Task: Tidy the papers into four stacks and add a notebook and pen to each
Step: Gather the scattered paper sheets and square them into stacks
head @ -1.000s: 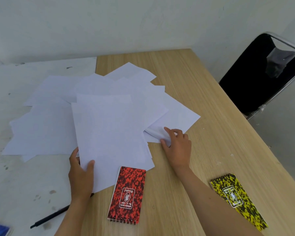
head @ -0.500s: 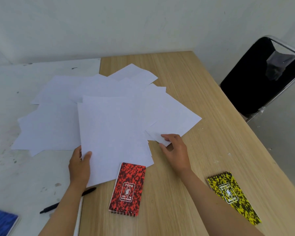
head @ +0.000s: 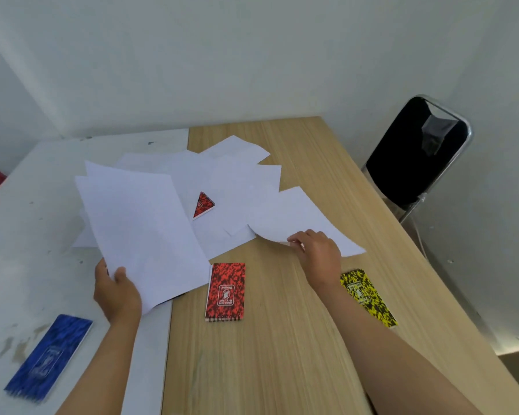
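Papers (head: 222, 187) hide most of a red notebook (head: 203, 205) mid-frame; left hand (head: 116, 290) grips a lifted sheaf (head: 141, 229), right hand (head: 319, 253) pinches one sheet (head: 294, 217).

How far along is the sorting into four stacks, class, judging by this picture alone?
Done: nothing; no tidy stack shows. In hand: the left hand holds a few sheets in its grip; the right hand lifts another sheet. Left: the loose papers lie spread out, one red notebook half buried. The other red notebook, yellow notebook and blue notebook wait unplaced. No pen is clearly visible.
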